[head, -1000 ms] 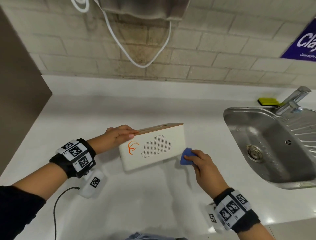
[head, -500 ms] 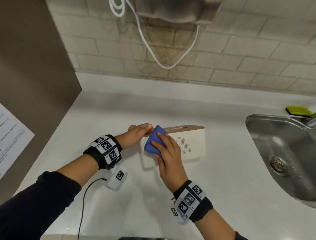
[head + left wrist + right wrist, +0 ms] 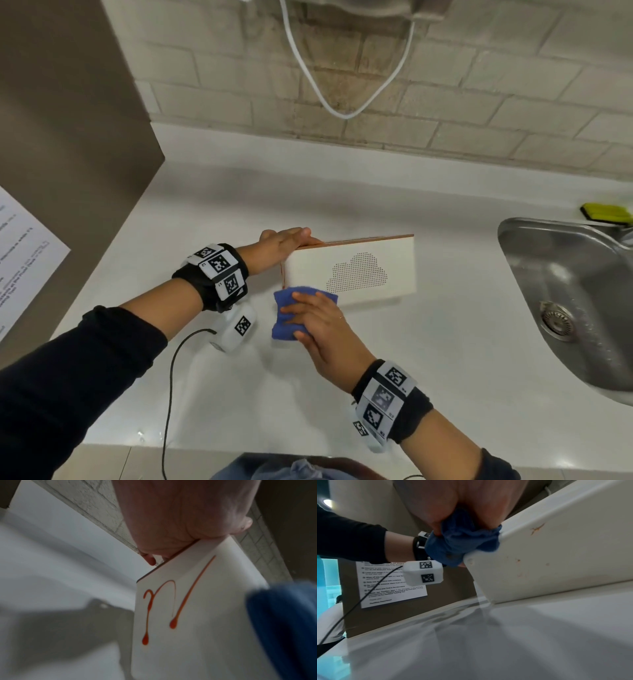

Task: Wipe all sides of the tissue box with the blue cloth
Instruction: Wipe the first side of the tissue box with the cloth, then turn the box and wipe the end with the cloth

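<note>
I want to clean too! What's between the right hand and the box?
The blue cloth: the right hand presses it against the tissue box, clearest in the head view.

The tissue box (image 3: 356,270) I held was cream-white, with a cloud of tiny dark dots on its front, a thin wood-brown top edge, an orange looping squiggle (image 3: 171,601) on its end and faint orange specks underneath. The cloth (image 3: 291,315) under my right hand (image 3: 325,329) was deep blue, and both my wrists wore black bands (image 3: 219,274) with black-and-white square codes over black sleeves (image 3: 68,383). The counter (image 3: 445,342) was white, the sink (image 3: 565,291) silver-grey, the wall bricks (image 3: 445,85) pale beige, and a yellow-green sponge (image 3: 606,212) sat by the sink.
</note>
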{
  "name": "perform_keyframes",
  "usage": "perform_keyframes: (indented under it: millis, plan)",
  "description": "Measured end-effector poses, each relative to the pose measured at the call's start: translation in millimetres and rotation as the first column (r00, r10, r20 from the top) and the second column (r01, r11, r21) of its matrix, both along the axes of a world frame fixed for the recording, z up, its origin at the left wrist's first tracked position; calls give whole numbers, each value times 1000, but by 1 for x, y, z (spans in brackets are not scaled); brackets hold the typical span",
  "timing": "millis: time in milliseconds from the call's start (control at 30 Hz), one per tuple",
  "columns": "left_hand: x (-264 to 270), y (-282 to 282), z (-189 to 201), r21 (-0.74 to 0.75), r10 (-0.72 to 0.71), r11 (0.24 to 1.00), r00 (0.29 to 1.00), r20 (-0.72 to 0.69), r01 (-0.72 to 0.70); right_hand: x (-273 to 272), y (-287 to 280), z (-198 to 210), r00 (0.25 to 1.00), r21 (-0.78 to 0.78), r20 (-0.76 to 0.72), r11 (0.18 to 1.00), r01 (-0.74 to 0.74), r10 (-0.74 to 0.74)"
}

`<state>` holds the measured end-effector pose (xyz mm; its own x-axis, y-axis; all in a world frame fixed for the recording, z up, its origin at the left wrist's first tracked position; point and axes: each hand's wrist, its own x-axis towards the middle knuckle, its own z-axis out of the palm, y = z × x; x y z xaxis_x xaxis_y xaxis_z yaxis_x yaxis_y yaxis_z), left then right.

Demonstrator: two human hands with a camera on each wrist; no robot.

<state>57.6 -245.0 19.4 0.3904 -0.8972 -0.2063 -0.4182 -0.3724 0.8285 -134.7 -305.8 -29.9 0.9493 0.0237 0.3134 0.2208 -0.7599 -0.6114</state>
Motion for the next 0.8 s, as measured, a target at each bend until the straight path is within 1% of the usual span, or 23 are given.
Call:
perform_keyframes:
  millis: [67, 100, 133, 167, 200, 233, 267, 333, 400, 433, 500, 533, 600, 700, 733, 800]
  plan:
    - [1, 0, -3, -5, -8, 1000, 1000, 25, 8, -7, 2, 3, 997, 64, -58, 997, -48, 52]
    - [1, 0, -3, 10, -20, 1000, 999, 47, 19, -13, 3, 3, 991, 100, -127, 994, -34, 47]
    - [4, -1, -6, 25, -29, 999, 998, 63, 28, -19, 2, 3, 974, 150, -224, 988, 18, 17]
    - [4, 0, -6, 38, -39, 999, 996, 79, 36, -27, 0, 5, 946, 231, -324, 967, 106, -26]
    - [5, 0, -7, 28, -56, 998, 992, 109, 53, -35, -3, 6, 924, 315, -375, 927, 203, -75]
    - [5, 0, -8, 14, -73, 997, 988, 138, 72, -42, -8, 9, 918, 396, -377, 874, 282, -126]
    - [3, -1, -7, -1, -95, 995, 982, 164, 97, -49, -12, 14, 917, 466, -347, 813, 350, -196]
    - [-4, -1, -2, 19, -147, 989, 960, 239, 147, -61, -25, 28, 892, 608, -247, 656, 447, -379]
    - [-11, 1, 2, 59, -201, 980, 929, 311, 192, -68, -40, 42, 826, 707, -177, 515, 485, -535]
    - [-13, 4, 4, 71, -233, 973, 912, 337, 222, -72, -48, 45, 785, 738, -175, 448, 504, -594]
    - [-15, 10, 4, 81, -292, 955, 868, 402, 284, -80, -61, 51, 723, 801, -170, 333, 497, -670]
    - [-14, 12, 1, 86, -314, 947, 840, 443, 308, -82, -66, 53, 720, 839, -169, 284, 463, -673]
    - [-10, 19, -2, 121, -355, 931, 779, 516, 345, -87, -71, 61, 750, 911, -179, 182, 371, -637]
    - [1, 30, -7, 188, -432, 894, 668, 606, 408, -96, -72, 64, 777, 971, -199, -11, 241, -598]
    - [6, 33, -8, 219, -454, 883, 632, 628, 416, -98, -71, 64, 784, 978, -194, -50, 205, -590]
    - [16, 37, -5, 272, -460, 884, 604, 651, 380, -101, -72, 64, 795, 982, -188, -89, 168, -577]
